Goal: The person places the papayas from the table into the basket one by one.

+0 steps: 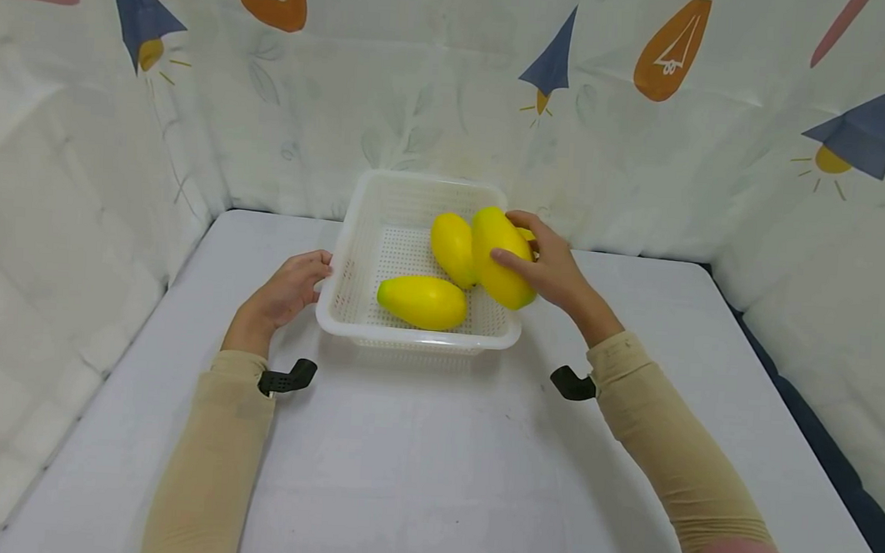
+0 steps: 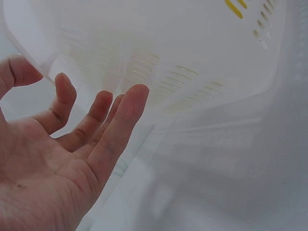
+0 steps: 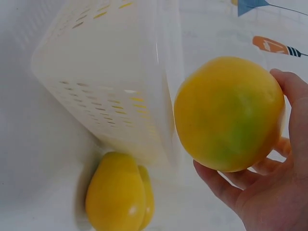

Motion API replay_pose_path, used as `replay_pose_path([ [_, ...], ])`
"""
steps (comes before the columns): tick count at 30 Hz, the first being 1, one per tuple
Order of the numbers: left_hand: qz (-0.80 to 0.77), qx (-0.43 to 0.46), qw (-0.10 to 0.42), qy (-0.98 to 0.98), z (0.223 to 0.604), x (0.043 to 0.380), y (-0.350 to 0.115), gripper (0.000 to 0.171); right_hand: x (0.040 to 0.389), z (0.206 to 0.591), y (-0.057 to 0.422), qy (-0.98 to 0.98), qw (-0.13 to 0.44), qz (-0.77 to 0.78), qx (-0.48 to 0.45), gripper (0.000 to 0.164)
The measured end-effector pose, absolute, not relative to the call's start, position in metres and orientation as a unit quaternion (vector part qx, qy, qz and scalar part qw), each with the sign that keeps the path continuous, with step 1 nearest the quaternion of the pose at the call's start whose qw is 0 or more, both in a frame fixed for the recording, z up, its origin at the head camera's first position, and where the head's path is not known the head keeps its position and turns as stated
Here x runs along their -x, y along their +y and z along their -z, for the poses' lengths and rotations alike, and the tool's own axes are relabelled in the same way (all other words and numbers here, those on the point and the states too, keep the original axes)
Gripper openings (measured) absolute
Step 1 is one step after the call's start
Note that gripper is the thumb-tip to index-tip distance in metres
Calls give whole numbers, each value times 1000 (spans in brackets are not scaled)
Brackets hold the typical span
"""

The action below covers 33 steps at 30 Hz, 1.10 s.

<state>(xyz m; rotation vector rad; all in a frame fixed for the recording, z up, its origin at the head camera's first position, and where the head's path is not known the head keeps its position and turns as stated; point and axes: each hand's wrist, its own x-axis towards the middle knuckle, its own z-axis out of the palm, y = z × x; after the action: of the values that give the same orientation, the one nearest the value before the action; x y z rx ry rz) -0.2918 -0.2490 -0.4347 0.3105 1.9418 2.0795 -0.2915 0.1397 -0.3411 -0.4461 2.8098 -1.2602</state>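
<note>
A white plastic basket [image 1: 417,339] stands on the table. Inside lie two yellow papayas, one [image 1: 422,302] near the front and one [image 1: 452,245] farther back. My right hand [image 1: 544,261] grips another papaya [image 1: 498,258] over the basket's right rim, thumb on its near side. Its rounded end faces the right wrist camera. At the left rim is my left hand [image 1: 284,293], its thumb and a fingertip pinching the edge; the other fingers [image 2: 118,125] extend under it beside the slotted wall.
Beside the basket, more papayas [image 3: 116,195] lie on the table, largely hidden behind my right hand in the head view. A white cloth [image 1: 432,468] covers the table. Patterned fabric walls [image 1: 437,92] enclose its back and sides.
</note>
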Motion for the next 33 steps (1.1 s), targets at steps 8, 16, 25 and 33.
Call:
replay_pose_path([
  [8,-720,-108,142,671,436,293,-250,18,293,342,134,902,24,403,151,68],
  [16,-722,-107,143,669,436,293,-250,18,295,343,129,906,26,392,159,67],
  [25,-715,-105,140,677,434,292,-249,16,297,345,123,902,19,395,171,66],
  [33,-715,-101,140,677,435,292,-249,16,299,347,116,907,29,385,169,69],
])
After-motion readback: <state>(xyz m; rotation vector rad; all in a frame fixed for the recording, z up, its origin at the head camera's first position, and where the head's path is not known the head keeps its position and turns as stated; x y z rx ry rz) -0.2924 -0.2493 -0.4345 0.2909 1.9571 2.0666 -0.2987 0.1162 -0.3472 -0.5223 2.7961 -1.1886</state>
